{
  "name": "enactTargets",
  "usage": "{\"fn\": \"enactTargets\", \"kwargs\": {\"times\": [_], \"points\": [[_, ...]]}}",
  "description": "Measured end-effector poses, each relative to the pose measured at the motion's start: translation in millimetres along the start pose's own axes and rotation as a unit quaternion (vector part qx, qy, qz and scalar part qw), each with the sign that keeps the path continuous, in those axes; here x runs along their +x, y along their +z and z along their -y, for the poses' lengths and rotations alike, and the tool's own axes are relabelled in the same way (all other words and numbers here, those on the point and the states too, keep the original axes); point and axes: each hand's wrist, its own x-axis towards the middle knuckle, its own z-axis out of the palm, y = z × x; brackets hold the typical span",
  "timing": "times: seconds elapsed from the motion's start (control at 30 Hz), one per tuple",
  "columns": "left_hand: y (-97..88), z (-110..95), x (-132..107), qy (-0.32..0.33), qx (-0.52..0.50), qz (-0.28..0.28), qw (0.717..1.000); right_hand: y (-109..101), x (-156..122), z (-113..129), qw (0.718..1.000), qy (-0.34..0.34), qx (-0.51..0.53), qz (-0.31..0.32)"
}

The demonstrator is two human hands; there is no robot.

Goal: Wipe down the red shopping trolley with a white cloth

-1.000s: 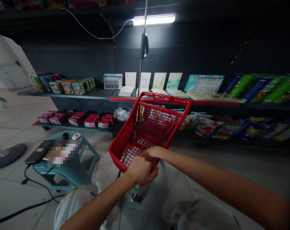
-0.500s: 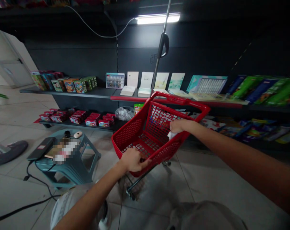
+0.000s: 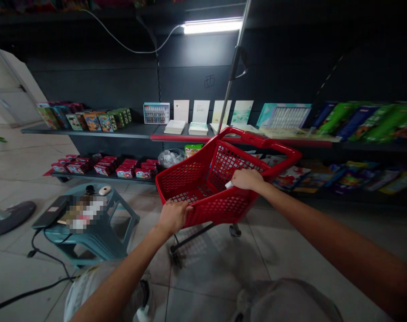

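A person's left hand (image 3: 173, 218) is gripping the front rim of a red plastic mesh basket (image 3: 223, 208) on a wheeled metal frame (image 3: 193, 237) at center frame, while the right hand (image 3: 247, 180) is pinching a small white item (image 3: 229, 184) at the basket's side rim. Dark shelves (image 3: 89, 130) are carrying boxed goods above a pale tiled floor (image 3: 216, 277), a teal plastic stool (image 3: 99, 239) standing lower left.
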Motion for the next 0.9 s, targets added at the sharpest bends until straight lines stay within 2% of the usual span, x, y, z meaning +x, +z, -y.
{"fn": "enactTargets", "kwargs": {"times": [0.07,0.17,0.27,0.33,0.43,0.5,0.57,0.63,0.7,0.77,0.8,0.9], "points": [[0.3,2.2,2.6,-0.015,-0.001,-0.008,1.0,-3.7,-5.1,22.3,0.999,0.0,-0.013,0.051],[1.0,8.3,7.5,-0.026,0.003,-0.016,1.0,-4.9,-17.6,68.5,0.991,-0.094,0.004,0.094],[3.1,14.6,11.7,-0.029,0.01,-0.024,0.999,-1.0,-33.5,108.2,0.98,-0.169,0.075,0.076],[5.2,16.6,12.9,-0.027,0.01,-0.027,0.999,2.9,-44.9,118.7,0.973,-0.191,0.125,0.045],[8.5,16.0,12.5,-0.039,0.013,-0.057,0.998,8.5,-60.9,103.8,0.966,-0.205,0.152,-0.032],[10.2,15.8,11.8,-0.07,0.009,-0.082,0.994,10.1,-69.5,76.7,0.961,-0.212,0.149,-0.092],[11.0,18.3,12.2,-0.101,-0.011,-0.081,0.992,10.0,-76.3,42.7,0.952,-0.2,0.162,-0.165],[10.7,24.4,14.2,-0.111,-0.042,-0.059,0.991,10.2,-82.2,9.9,0.93,-0.137,0.208,-0.271],[9.8,32.9,17.7,-0.108,-0.066,-0.043,0.991,13.9,-87.6,-14.2,0.886,-0.058,0.245,-0.39],[9.2,41.6,21.8,-0.106,-0.073,-0.041,0.991,23.1,-91.5,-25.3,0.846,-0.004,0.251,-0.47],[9.1,45.5,24.0,-0.104,-0.072,-0.043,0.991,29.5,-92.5,-25.9,0.84,0.006,0.244,-0.485],[10.3,54.6,29.4,-0.088,-0.061,-0.05,0.993,50.3,-91.8,-13.4,0.852,0.006,0.224,-0.472]]}}
